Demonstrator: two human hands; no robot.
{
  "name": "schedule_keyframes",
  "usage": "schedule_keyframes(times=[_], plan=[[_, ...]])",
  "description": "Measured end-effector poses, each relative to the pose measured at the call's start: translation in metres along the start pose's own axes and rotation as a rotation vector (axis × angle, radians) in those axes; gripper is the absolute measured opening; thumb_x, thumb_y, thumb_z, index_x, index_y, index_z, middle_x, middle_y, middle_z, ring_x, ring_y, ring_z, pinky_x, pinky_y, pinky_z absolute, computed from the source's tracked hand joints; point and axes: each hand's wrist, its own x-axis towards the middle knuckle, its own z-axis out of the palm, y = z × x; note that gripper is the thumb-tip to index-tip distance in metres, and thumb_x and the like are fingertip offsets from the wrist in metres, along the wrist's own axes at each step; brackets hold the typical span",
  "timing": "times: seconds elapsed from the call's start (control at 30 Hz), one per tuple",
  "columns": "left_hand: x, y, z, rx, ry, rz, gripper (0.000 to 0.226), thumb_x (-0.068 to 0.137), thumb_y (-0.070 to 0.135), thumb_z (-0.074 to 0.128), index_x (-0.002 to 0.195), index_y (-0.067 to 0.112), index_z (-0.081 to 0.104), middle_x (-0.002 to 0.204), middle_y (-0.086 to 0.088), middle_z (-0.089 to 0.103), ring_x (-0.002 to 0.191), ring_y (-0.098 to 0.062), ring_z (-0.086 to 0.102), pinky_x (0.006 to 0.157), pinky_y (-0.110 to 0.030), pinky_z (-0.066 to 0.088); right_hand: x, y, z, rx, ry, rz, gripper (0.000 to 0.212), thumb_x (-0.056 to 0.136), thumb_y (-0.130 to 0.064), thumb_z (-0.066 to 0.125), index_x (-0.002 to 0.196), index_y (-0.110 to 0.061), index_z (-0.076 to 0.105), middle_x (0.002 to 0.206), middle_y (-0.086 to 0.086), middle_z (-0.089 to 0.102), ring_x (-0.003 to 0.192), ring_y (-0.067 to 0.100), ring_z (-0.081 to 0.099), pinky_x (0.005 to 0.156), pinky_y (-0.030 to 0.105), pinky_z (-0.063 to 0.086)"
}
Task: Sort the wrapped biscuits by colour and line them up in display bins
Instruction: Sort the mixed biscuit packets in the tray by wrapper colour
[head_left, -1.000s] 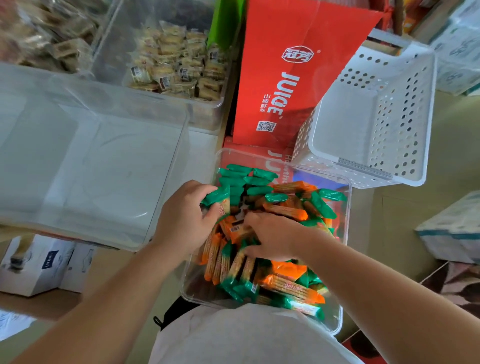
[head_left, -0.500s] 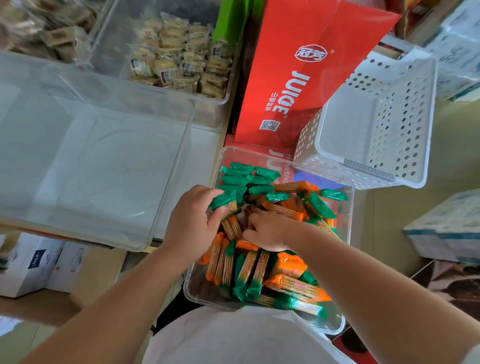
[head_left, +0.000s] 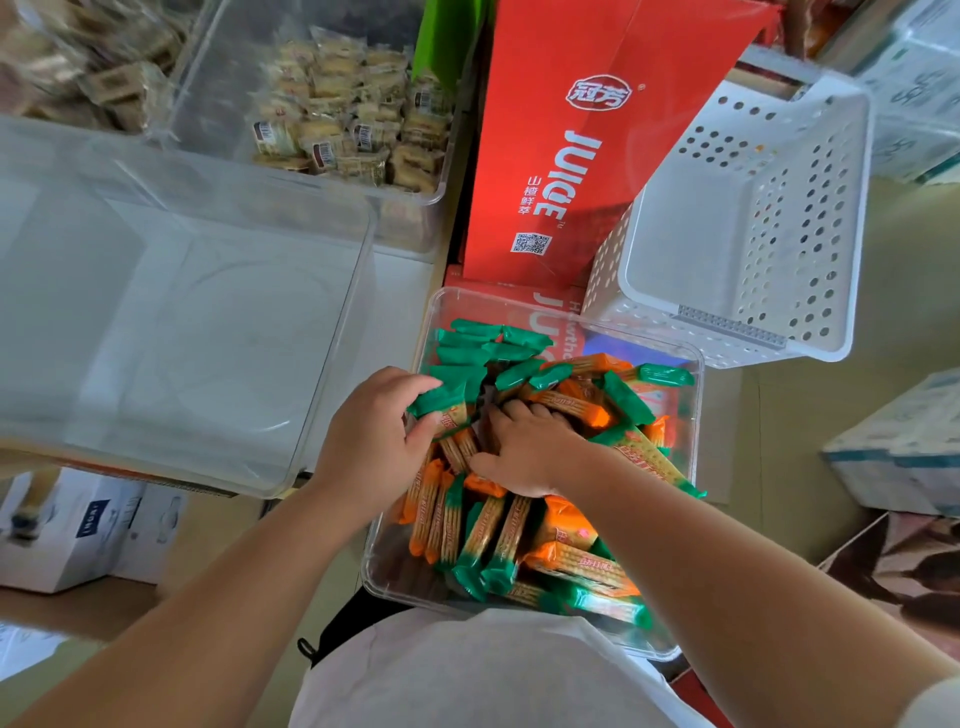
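Left hand (head_left: 374, 441) clutched green-wrapped biscuits (head_left: 441, 399) at the mixed bin's (head_left: 395, 564) left edge; right hand (head_left: 524, 452) lay sunk in the pile, grasp unclear. Best gather only greens, ends aligned, before lifting.

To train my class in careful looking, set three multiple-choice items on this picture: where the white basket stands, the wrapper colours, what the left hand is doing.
1. Where is the white basket relative to the biscuit bin?
A. beyond it, to the right
B. inside it
C. left of it

2. What colours are the ends of the biscuit wrappers?
A. blue, yellow
B. green, orange
C. red, purple

3. What is the left hand doing?
A. lying flat
B. lifting the basket
C. gripping green-ended biscuits

Answers: 1 A, it sits past the bin's far right corner; 2 B, only those show; 3 C, fingers curl round them.
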Motion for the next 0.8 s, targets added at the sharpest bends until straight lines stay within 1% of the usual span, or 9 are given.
schedule_keyframes(times=[0.13,0.27,0.37,0.43,0.5,0.57,0.67,0.73,0.8], plan=[[0.001,0.003,0.001,0.01,0.0,0.004,0.037,0.092,0.017,0.071,0.128,0.014,0.065,0.117,0.001,0.066,0.104,-0.009,0.058,0.079,-0.008,0.036,-0.006,0.0,-0.003,-0.03,0.013,-0.029,0.077,0.096,-0.064,0.028,0.157,-0.018,0.025,0.16,0.009,0.02,0.142,0.038,0.026,0.114,0.051,0.028],[0.005,0.009,0.004,0.035,-0.015,0.021,0.038,0.092,0.018,0.071,0.129,0.016,0.065,0.116,0.003,0.066,0.104,-0.01,0.059,0.082,-0.012,0.039,-0.012,-0.001,-0.005,-0.027,0.008,-0.085,0.076,0.096,-0.063,0.028,0.159,-0.021,0.021,0.164,0.007,0.017,0.144,0.035,0.029,0.114,0.048,0.031],[0.009,0.017,0.007,0.061,-0.035,0.057,0.038,0.091,0.019,0.071,0.129,0.016,0.066,0.12,0.002,0.067,0.105,-0.013,0.062,0.086,-0.02,0.048,-0.023,0.005,-0.006,-0.049,0.053,-0.135,0.076,0.095,-0.063,0.032,0.157,-0.02,0.023,0.158,0.007,0.034,0.137,0.031,0.041,0.108,0.046,0.04],[0.013,0.024,0.007,0.121,-0.065,0.09,0.034,0.091,0.02,0.071,0.125,0.016,0.069,0.119,0.001,0.068,0.103,-0.017,0.065,0.085,-0.029,0.054,-0.035,0.008,-0.006,-0.084,0.106,-0.165,0.079,0.096,-0.066,0.034,0.158,-0.019,0.023,0.158,0.004,0.034,0.136,0.029,0.043,0.106,0.045,0.041],[0.018,0.029,0.008,0.186,-0.105,0.131,0.028,0.089,0.02,0.072,0.117,0.017,0.072,0.111,0.001,0.07,0.095,-0.02,0.066,0.078,-0.035,0.056,-0.046,0.011,-0.008,-0.144,0.137,-0.188,0.078,0.096,-0.069,0.033,0.155,-0.019,0.031,0.153,0.002,0.036,0.131,0.029,0.044,0.103,0.044,0.042],[0.022,0.034,0.01,0.226,-0.156,0.184,0.023,0.087,0.018,0.072,0.11,0.017,0.074,0.104,0.0,0.071,0.091,-0.023,0.066,0.073,-0.036,0.055,-0.056,0.015,-0.009,-0.189,0.191,-0.185,0.073,0.096,-0.07,0.031,0.147,-0.019,0.045,0.14,0.003,0.044,0.124,0.028,0.045,0.101,0.044,0.042],[0.03,0.041,0.018,0.242,-0.229,0.235,0.019,0.087,0.017,0.07,0.105,0.016,0.073,0.1,-0.002,0.069,0.09,-0.026,0.065,0.072,-0.038,0.054,-0.064,0.024,-0.007,-0.267,0.328,-0.187,0.071,0.094,-0.073,0.026,0.136,-0.026,0.057,0.128,0.003,0.051,0.127,0.029,0.037,0.107,0.046,0.03],[0.034,0.047,0.024,0.226,-0.258,0.203,0.019,0.09,0.02,0.068,0.108,0.016,0.071,0.103,-0.002,0.067,0.091,-0.027,0.064,0.075,-0.04,0.054,-0.065,0.03,-0.005,-0.273,0.327,-0.187,0.072,0.091,-0.078,0.025,0.139,-0.033,0.055,0.139,0.005,0.046,0.143,0.036,0.02,0.115,0.052,0.016],[0.039,0.051,0.028,0.225,-0.289,0.167,0.021,0.092,0.023,0.067,0.112,0.016,0.069,0.107,-0.002,0.066,0.094,-0.026,0.063,0.079,-0.041,0.053,-0.064,0.036,-0.007,-0.253,0.279,-0.181,0.075,0.089,-0.082,0.022,0.147,-0.04,0.045,0.155,0.004,0.033,0.152,0.043,-0.004,0.119,0.063,-0.005]])
